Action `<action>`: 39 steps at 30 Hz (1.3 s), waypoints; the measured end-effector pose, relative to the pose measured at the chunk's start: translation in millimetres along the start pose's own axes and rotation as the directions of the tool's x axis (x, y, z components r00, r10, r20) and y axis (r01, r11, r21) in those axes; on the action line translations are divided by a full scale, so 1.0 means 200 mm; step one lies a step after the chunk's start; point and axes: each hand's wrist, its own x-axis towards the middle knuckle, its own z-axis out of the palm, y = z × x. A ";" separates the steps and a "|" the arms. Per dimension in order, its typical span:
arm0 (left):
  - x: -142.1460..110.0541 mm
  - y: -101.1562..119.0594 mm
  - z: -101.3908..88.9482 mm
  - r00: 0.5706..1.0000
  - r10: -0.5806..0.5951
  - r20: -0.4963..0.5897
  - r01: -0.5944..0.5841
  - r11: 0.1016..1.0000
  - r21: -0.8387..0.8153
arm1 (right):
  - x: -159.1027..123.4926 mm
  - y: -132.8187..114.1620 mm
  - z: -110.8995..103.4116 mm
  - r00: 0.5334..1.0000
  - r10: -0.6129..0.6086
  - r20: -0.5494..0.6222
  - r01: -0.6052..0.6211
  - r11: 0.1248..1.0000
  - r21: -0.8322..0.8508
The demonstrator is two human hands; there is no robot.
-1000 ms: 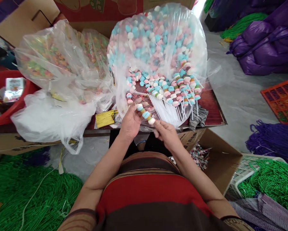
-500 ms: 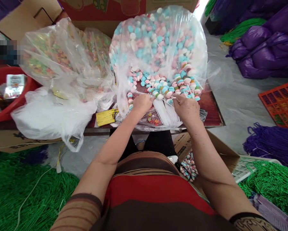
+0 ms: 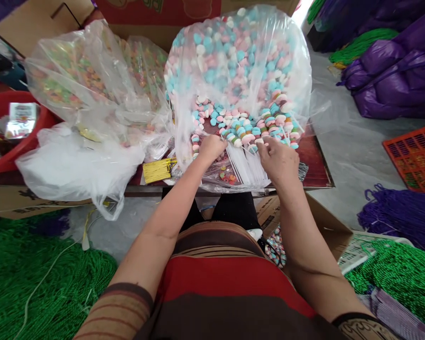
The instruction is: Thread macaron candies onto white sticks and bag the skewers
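My left hand is closed over the near left end of a row of candy skewers, its fingertips bent down beside a white stick; whatever it pinches is hidden. To the right, my right hand has thumb and fingers pressed together by a pale candy at the skewers' near edge; I cannot tell if it is gripped. Pink, white and blue discs with green and orange pieces between them make up the skewers. Between my hands lies a fan of white sticks. Behind is a large clear bag of loose disc candies.
Yellow twist ties lie near the table edge. Leftward are a bag of ring gummies, a white plastic bag and a red basin. An open carton stands below right; green cords lie on the floor.
A second ago both hands held one candy skewer near the table edge. They have since moved up to the skewer pile and apart, then stayed nearly still over the last half second.
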 end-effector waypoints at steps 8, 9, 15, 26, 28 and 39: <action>-0.29 0.11 -0.19 0.996 0.027 0.080 0.014 0.882 -0.471 | -0.20 -0.15 0.01 0.989 -0.141 -0.042 0.144 0.874 0.463; -0.33 0.12 -0.20 0.994 0.058 0.088 -0.006 0.866 -0.500 | -0.21 -0.18 0.03 0.988 -0.151 0.021 0.116 0.834 0.539; -0.47 0.14 -0.22 0.991 0.108 0.084 -0.041 0.822 -0.568 | -0.28 -0.29 0.14 0.956 -0.092 0.277 -0.199 0.489 0.849; -0.47 0.16 -0.22 0.933 -0.296 0.202 0.326 0.468 -0.822 | -0.35 -0.20 0.03 0.960 -0.217 0.178 -0.147 0.153 0.977; -0.49 0.18 -0.18 0.914 -0.313 0.259 0.379 0.430 -0.819 | -0.35 -0.21 0.03 0.978 -0.210 0.002 0.044 0.213 0.976; -0.49 0.14 -0.22 0.977 -0.189 0.100 0.212 0.792 -0.572 | -0.22 -0.13 -0.09 0.921 0.266 -0.283 0.245 0.168 0.955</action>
